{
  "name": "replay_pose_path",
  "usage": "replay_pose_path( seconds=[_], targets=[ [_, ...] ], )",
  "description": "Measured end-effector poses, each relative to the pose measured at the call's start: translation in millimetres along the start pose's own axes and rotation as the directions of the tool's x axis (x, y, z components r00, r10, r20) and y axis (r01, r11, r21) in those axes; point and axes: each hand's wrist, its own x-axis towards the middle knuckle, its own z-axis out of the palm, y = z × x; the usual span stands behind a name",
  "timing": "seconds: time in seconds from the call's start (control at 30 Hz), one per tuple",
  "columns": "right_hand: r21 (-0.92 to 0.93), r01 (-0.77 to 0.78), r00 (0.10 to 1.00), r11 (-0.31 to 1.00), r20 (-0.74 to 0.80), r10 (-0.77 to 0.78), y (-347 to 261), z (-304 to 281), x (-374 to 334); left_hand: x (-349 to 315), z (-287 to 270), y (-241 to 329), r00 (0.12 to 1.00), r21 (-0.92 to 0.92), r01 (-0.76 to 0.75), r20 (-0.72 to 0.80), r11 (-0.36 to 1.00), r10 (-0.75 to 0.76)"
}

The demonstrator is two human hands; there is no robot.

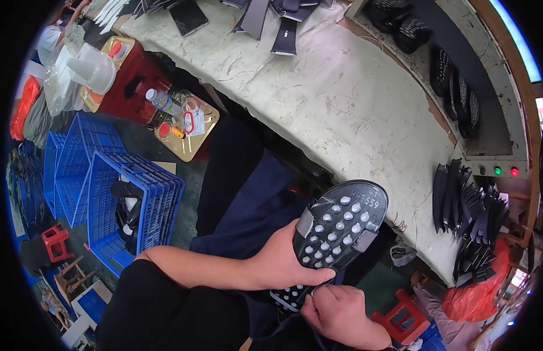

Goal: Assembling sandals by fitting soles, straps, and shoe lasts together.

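Straps already lap the studded form left hand clasps; right hand curls, hold unclear, at its seemingly unfinished lower end.

Right fingers curled near left thumb

Shoe sole black, white-dotted; crates blue.

From my end the left hand has most fingers hidden behind the black studded sole. Right hand's fingertips are curled under, can't tell what they pinch. Dark strips along the worktable's far edge get chopped by my view's top.
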Motion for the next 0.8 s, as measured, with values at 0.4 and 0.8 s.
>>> replay_pose_path(
  seconds=[0.4,0.8],
  targets=[
    [-0.385,-0.267,0.934,0.883,0.123,0.336,-18,-5,49,11,-6,-24,0.999,-0.046,0.043,-0.002,0.998,-0.043],
    [0.228,-0.146,0.976,0.963,-0.126,0.178,23,10,0,16,-14,-21,0.992,-0.302,0.123,0.009,0.945,-0.126]
  ],
)
